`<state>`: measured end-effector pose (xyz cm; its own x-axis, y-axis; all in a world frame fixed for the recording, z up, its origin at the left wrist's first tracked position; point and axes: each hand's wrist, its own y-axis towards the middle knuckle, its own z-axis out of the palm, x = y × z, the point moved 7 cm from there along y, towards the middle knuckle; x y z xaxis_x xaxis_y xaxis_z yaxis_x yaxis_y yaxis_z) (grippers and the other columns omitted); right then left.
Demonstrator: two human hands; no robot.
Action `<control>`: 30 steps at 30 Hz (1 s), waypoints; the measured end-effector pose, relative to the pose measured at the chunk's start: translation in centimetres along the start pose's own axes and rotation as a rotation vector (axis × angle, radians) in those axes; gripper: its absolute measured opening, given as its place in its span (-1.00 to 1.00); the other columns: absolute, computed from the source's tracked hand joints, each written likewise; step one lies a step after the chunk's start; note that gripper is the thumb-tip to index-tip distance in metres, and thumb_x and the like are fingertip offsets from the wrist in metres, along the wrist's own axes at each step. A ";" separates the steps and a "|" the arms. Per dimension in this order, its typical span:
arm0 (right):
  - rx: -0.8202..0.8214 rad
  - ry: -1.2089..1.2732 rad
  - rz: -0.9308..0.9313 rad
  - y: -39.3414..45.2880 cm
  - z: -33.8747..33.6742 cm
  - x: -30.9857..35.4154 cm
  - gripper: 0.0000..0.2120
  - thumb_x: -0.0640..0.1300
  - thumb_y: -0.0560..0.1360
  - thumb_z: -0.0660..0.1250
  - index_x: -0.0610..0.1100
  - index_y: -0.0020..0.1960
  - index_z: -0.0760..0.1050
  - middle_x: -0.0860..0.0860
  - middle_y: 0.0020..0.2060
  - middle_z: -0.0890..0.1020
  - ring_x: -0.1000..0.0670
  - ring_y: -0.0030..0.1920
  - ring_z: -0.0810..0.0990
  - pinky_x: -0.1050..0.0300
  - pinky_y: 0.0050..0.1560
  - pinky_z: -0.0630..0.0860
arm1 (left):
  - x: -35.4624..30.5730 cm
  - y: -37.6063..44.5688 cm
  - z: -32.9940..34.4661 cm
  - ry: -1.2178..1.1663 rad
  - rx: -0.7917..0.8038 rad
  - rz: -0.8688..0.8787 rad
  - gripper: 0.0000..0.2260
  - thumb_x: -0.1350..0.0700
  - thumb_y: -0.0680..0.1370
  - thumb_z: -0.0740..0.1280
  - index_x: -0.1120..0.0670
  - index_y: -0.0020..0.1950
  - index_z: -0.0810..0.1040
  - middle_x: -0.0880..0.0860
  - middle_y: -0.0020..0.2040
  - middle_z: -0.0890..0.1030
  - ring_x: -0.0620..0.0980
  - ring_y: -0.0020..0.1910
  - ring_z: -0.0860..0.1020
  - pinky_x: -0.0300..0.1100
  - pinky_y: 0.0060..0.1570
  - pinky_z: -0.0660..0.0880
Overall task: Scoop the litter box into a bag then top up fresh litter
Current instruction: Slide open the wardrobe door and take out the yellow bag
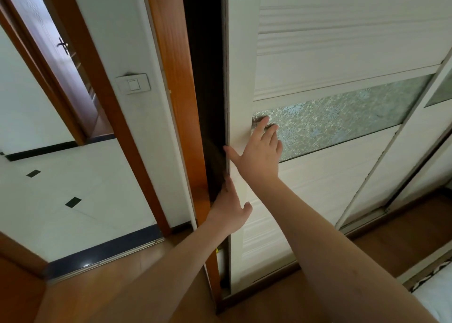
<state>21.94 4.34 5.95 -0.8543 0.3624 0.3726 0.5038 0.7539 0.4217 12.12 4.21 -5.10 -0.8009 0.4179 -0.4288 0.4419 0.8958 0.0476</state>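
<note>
- The inside of the wardrobe (204, 78) is a dark gap; nothing in it can be made out.
- The left hand (230, 206) has fingers hidden behind the sliding door (305, 200) edge.
- The bed (435, 295) at near right is cut off by the edge.

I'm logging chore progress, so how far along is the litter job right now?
Nothing of the job itself looks done: no litter box, scoop, bag or litter is in view. In hand: the left hand curls round the edge of the sliding door, the right hand lies flat on it by the glass panel, and a dark gap shows beside it. Scooping, bagging and topping up all remain.
</note>
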 end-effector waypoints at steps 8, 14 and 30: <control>0.005 0.066 0.005 2.1 -0.2 -3.6 0.07 0.40 0.43 0.21 -0.26 0.55 -0.22 -0.34 0.52 0.01 -0.26 0.53 0.05 -0.12 0.48 0.09 | -3.4 2.1 1.8 0.220 0.012 0.094 -0.15 -0.18 0.58 0.20 0.24 0.54 -0.27 0.20 0.58 0.00 0.15 0.50 0.23 -0.13 0.34 0.37; 0.030 0.106 0.024 4.4 -0.5 -7.5 0.06 0.39 0.44 0.21 -0.23 0.56 -0.25 -0.31 0.53 -0.04 -0.23 0.54 0.01 -0.13 0.48 0.08 | -6.5 4.7 4.1 0.268 0.031 0.137 -0.13 -0.14 0.58 0.19 0.33 0.50 -0.31 0.30 0.55 -0.18 0.23 0.55 -0.05 -0.01 0.51 0.09; 0.027 0.177 0.149 11.0 -1.1 -20.3 -0.09 0.38 0.49 0.12 0.00 0.56 -0.30 -0.08 0.57 -0.13 -0.16 0.56 -0.01 -0.21 0.46 0.11 | -17.6 11.8 10.3 -0.063 0.102 0.333 -0.14 -0.12 0.58 0.21 0.24 0.52 -0.33 0.19 0.57 -0.23 0.12 0.57 -0.08 -0.11 0.49 0.02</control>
<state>44.97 4.73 3.92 -0.7340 0.3710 0.5689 0.6170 0.7144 0.3302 35.56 5.91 -6.25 -0.5813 0.6712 -0.4599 0.7150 0.6911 0.1050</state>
